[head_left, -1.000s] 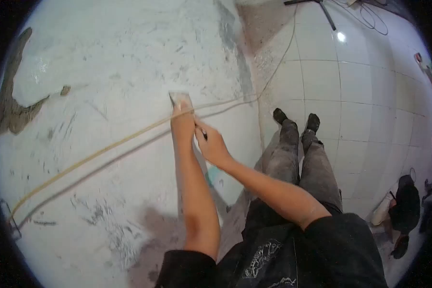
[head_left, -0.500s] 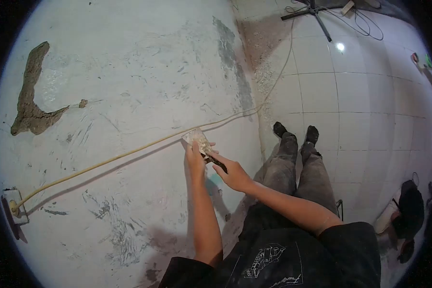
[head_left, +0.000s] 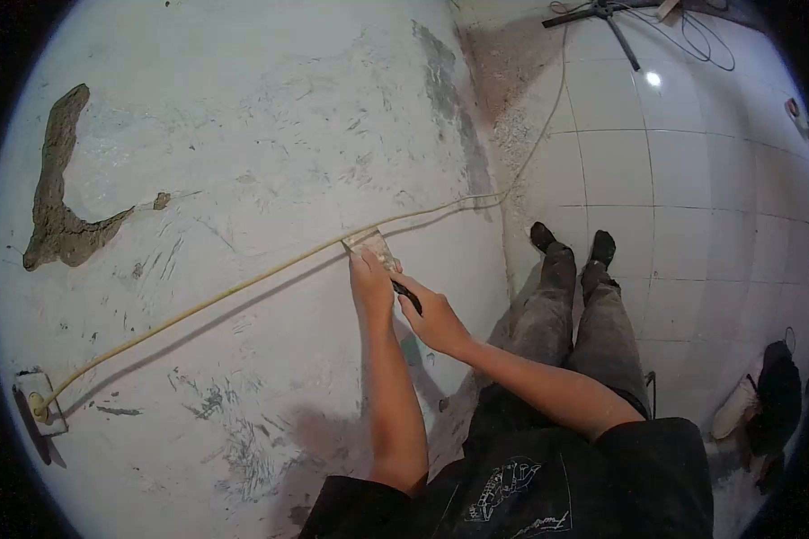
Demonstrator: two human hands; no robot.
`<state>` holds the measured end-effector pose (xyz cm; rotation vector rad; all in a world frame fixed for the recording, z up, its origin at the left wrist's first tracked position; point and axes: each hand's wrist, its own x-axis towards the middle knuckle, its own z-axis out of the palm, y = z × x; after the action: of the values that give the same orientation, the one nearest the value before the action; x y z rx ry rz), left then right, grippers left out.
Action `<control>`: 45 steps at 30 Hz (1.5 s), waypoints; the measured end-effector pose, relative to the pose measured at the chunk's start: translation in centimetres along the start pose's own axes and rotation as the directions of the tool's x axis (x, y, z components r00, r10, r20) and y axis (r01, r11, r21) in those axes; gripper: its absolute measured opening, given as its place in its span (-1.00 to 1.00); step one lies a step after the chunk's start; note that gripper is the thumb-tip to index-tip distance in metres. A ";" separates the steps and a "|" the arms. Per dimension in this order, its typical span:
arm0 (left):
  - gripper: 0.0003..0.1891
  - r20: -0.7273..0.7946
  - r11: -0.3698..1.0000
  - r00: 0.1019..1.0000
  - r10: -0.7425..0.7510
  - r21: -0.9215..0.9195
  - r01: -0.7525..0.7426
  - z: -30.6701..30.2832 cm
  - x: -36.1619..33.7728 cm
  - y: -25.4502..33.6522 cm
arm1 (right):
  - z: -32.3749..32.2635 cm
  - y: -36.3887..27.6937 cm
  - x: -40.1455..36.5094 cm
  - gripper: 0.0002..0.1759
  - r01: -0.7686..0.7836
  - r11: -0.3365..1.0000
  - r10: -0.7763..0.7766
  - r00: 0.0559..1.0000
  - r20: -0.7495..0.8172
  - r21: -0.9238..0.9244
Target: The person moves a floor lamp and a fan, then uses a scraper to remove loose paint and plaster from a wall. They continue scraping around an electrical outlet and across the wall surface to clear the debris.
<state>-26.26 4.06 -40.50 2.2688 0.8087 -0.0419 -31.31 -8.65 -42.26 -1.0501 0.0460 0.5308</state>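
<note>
A scraper (head_left: 368, 241) with a broad pale blade and a black handle is held in front of the scuffed white wall (head_left: 270, 198). My right hand (head_left: 431, 319) is closed around its handle. My left hand (head_left: 371, 277) is closed on the blade part, fingers wrapped against it. The blade's upper edge lies close to a yellow cable (head_left: 270, 277); whether they touch is unclear. The cable runs across the wall from a socket (head_left: 45, 406) at the lower left.
A patch of exposed brown plaster (head_left: 54, 198) marks the wall at left. Crumbs of debris (head_left: 515, 144) lie along the wall's foot. On the tiled floor (head_left: 683, 242) are a black stand (head_left: 616, 27) and dark cloth items (head_left: 771, 395) at right.
The view has shifted slightly, moving the floor and legs rightward in the frame. The blade is turned a little, and my right hand is nearer my left hand.
</note>
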 end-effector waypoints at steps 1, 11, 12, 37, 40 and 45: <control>-0.70 -0.003 0.997 1.000 -0.006 -0.071 0.006 0.2 -0.1 0.1 | 0.2 0.4 -0.1 -0.54 -0.003 1.000 0.003 1.000 -0.017 0.008; -0.74 0.000 0.999 1.000 -0.010 -0.037 0.010 0.9 0.7 -0.1 | -0.3 1.4 1.2 -0.56 0.063 0.996 -0.065 0.997 -0.033 -0.060; -0.72 -0.030 0.999 0.999 0.015 -0.045 -0.017 0.8 1.0 0.1 | 0.0 1.6 1.3 -0.56 0.052 0.996 -0.055 0.998 -0.036 -0.066; -0.69 0.028 0.994 0.998 0.061 -0.089 -0.058 1.0 2.9 2.0 | 0.5 -0.3 3.2 -0.62 0.152 0.987 -0.157 0.977 -0.141 -0.045; -0.73 -0.038 0.984 0.999 0.014 -0.177 -0.020 1.5 2.2 1.0 | -0.3 -1.1 1.9 -0.59 0.065 0.997 -0.070 0.993 -0.096 -0.050; -0.72 0.021 0.959 1.000 -0.012 -0.283 0.017 1.2 1.9 0.2 | -0.6 -1.2 2.2 -0.58 0.009 0.995 -0.014 0.999 -0.050 -0.101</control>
<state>-24.45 4.23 -41.72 1.9891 0.7693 0.0437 -28.71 -8.79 -42.23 -1.1619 0.0583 0.5000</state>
